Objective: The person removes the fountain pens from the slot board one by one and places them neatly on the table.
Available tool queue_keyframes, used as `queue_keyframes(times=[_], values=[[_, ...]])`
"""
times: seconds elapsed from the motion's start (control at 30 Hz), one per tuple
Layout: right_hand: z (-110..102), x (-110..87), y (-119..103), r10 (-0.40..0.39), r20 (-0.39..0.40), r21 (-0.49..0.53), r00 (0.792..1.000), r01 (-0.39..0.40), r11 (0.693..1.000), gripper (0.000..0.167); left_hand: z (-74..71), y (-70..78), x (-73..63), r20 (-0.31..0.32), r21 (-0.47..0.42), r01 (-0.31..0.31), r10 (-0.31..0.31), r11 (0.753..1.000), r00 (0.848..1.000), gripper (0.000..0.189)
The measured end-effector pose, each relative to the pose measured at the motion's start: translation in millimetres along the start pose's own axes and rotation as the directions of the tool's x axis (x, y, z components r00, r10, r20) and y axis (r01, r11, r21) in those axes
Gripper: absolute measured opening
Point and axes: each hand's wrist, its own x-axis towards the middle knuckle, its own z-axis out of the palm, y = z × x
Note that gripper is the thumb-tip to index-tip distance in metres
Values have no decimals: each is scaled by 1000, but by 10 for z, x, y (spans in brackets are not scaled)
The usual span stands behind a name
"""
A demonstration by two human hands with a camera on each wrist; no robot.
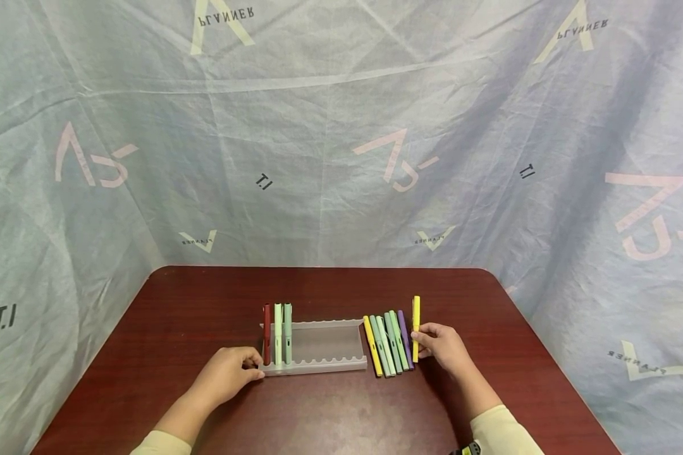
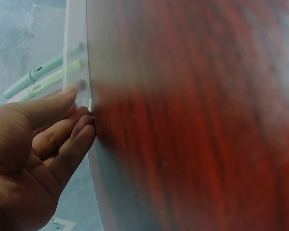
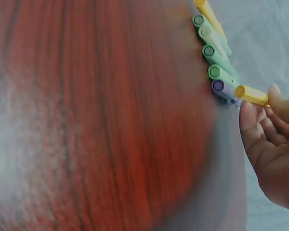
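My right hand [image 1: 445,347] pinches a yellow pen [image 1: 416,313] between thumb and fingers, at the right end of a row of pens. That row has another yellow pen [image 1: 372,346], several green ones [image 1: 395,341] and a purple pen [image 1: 405,340], side by side on the table. At the clear notched pen tray [image 1: 329,365], my left hand [image 1: 224,374] grips the near left corner, its thumb [image 2: 62,102] against the wall. In the tray's left notches lie a dark red pen [image 1: 267,335], a pale green pen [image 1: 278,335] and a grey-green pen [image 1: 288,335].
The dark red wooden table [image 1: 330,417] carries the tray and pens. A pale printed cloth [image 1: 319,189] hangs round its back and sides. A watch [image 1: 468,449] sits by the right sleeve [image 1: 501,433].
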Motion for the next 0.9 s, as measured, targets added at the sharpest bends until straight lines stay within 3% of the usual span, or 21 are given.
queue_keyframes(times=[0.27,0.57,0.7,0.9], values=[[10,20,90,44,-46,-199,998,-52,979,22,1,4,3,3,-1,3,-3,1000,1000,14],[61,-2,56,-2,-90,-355,996,-30,934,18,-9,14,-7,12,-8,15,-15,1000,1000,13],[71,-6,58,-15,-100,-379,995,-24,925,21,-20,24,-7,4,-12,15,-15,1000,1000,13],[87,-17,57,15,-96,-342,995,-47,939,25,-21,26,-8,9,-9,15,-15,1000,1000,12]])
